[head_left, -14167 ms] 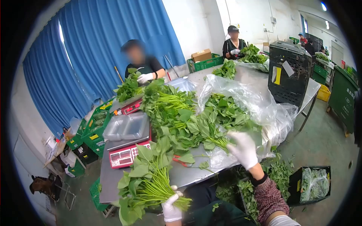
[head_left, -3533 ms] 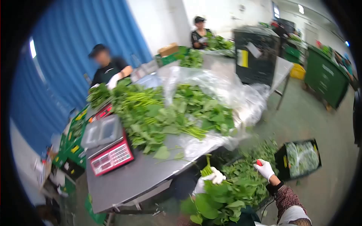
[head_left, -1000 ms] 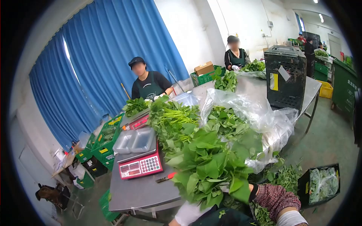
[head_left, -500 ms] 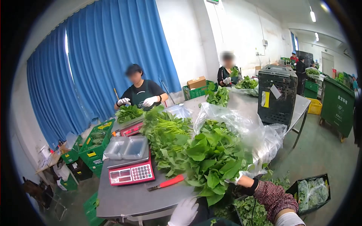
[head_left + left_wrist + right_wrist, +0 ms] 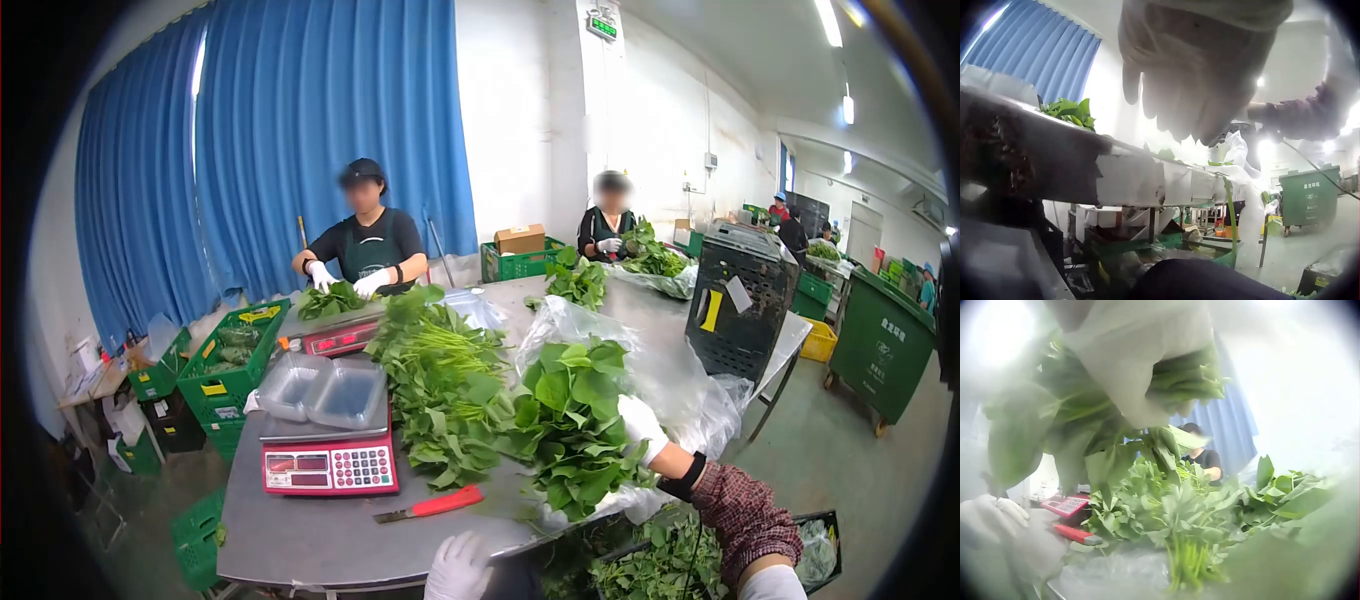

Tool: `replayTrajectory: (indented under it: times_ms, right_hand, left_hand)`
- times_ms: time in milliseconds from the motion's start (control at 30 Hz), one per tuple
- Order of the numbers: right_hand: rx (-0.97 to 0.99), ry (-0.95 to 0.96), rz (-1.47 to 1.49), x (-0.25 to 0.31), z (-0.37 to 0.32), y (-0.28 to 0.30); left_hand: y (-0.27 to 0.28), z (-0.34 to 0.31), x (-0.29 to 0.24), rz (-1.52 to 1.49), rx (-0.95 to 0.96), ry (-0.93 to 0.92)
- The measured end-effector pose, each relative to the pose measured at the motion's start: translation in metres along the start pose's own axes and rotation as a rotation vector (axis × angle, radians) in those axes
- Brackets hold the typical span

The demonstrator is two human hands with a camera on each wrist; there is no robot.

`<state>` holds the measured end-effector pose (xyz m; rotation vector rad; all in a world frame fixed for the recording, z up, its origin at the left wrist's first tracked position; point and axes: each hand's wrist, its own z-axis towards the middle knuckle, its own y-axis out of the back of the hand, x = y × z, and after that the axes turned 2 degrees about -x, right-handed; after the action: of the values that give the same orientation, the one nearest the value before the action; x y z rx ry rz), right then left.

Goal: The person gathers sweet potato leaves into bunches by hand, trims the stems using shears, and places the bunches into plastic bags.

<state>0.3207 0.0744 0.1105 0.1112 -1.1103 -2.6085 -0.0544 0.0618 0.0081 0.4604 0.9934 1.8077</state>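
Note:
My gloved right hand point(image 5: 640, 428) grips a bunch of leafy greens point(image 5: 575, 410) over the table's front right part. In the right wrist view the cut stems point(image 5: 1191, 378) stick out of the fist, and the leaves hang on the other side. My gloved left hand point(image 5: 458, 568) is at the front table edge, holding nothing; in the left wrist view its fingers point(image 5: 1166, 119) are extended and loose. A red-handled knife point(image 5: 440, 503) lies on the tabletop ahead of it. Behind the knife spreads a heap of greens point(image 5: 440, 370), stems bundled in its middle.
A red scale point(image 5: 330, 465) carries clear plastic trays point(image 5: 325, 388) at left. Plastic sheeting point(image 5: 670, 370) and a black crate point(image 5: 740, 300) are on the right. Below the front edge lie loose greens point(image 5: 665, 560). Two people work across the table, one at a second scale point(image 5: 340, 338).
Earlier the left hand held a bunch and the right hand the red knife. Now the knife lies on the table, the left hand has let go, and the right hand has the bunch, moved forward.

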Motion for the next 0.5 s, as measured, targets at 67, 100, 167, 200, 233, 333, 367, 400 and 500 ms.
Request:
replayTrajectory:
  times_ms: [67,100,167,200,233,333,367,400,500]
  right_hand:
    - [-0.015,0.011,-0.111,0.002,0.014,0.011]
    - [0.003,-0.022,-0.129,0.007,0.025,0.019]
    - [-0.097,-0.084,-0.056,-0.039,0.033,-0.004]
    - [-0.079,-0.043,0.134,-0.040,0.049,0.005]
    - [-0.059,-0.004,0.322,-0.036,0.068,0.012]
    - [-0.069,-0.253,0.306,-0.042,0.115,-0.024]
    - [-0.077,-0.385,0.288,-0.046,0.131,-0.039]
    - [-0.087,-0.518,0.269,-0.050,0.147,-0.054]
    - [-0.001,-0.508,0.132,-0.034,0.180,-0.119]
  left_hand:
    - [-0.004,-0.001,0.008,-0.001,-0.048,0.024]
    - [-0.008,-0.002,0.013,-0.001,-0.113,0.059]
    - [-0.007,0.000,0.021,-0.006,-0.201,0.134]
    - [-0.008,0.000,0.023,-0.007,-0.211,0.166]
    - [-0.011,-0.002,0.025,-0.010,-0.220,0.198]
    - [-0.031,-0.012,0.030,-0.095,-0.205,0.317]
    - [-0.030,-0.012,0.030,0.013,-0.179,0.304]
    - [-0.035,-0.011,0.030,0.040,-0.178,0.318]
    - [-0.039,-0.006,0.029,0.103,-0.145,0.347]
